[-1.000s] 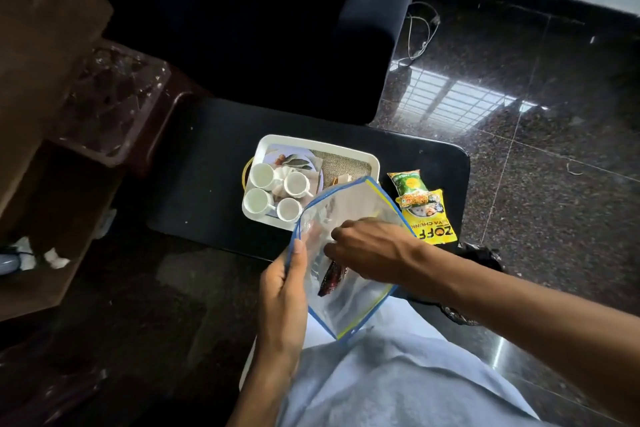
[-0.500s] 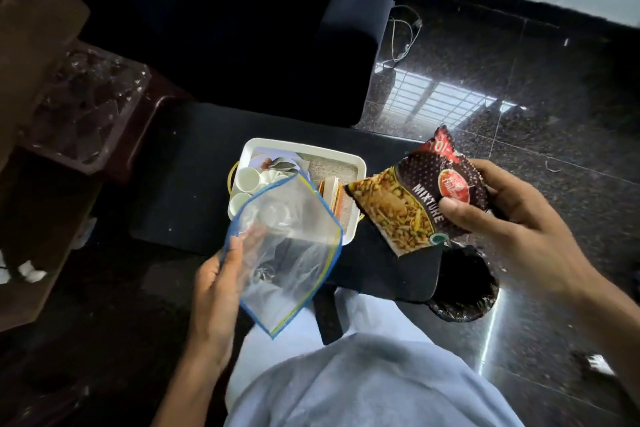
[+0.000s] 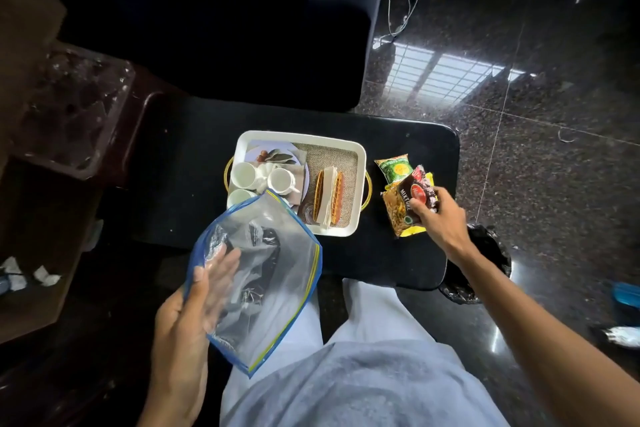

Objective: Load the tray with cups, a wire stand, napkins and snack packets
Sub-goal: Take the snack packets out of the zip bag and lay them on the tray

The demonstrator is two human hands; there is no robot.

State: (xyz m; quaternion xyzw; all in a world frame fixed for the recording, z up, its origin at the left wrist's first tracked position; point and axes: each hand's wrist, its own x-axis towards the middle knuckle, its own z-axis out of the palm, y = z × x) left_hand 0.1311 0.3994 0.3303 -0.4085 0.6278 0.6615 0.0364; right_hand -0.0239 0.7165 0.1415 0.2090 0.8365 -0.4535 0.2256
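A white tray (image 3: pixel 362 163) with gold handles sits on the black table (image 3: pixel 194 149). In it are white cups (image 3: pixel 281 180) on a patterned plate at the left and an orange wire stand with napkins (image 3: pixel 329 196) at the right. My right hand (image 3: pixel 438 215) grips a dark red mixture snack packet (image 3: pixel 410 203), lying on the table right of the tray over a yellow packet (image 3: pixel 414 230). A green packet (image 3: pixel 394 168) lies just behind it. My left hand (image 3: pixel 187 315) holds a clear blue-edged zip bag (image 3: pixel 273 274) above my lap, covering the tray's near left corner.
A dark sofa (image 3: pixel 242 28) stands behind the table. A brown stool with a clear lid (image 3: pixel 72 114) is at the left. A black bag (image 3: pixel 491 263) sits on the glossy floor by the table's right end. White cables (image 3: pixel 398 7) lie farther back.
My right hand drew the mixture packet out of the zip bag, carried it right and lowered it onto the packets beside the tray. The left hand lowered the bag.
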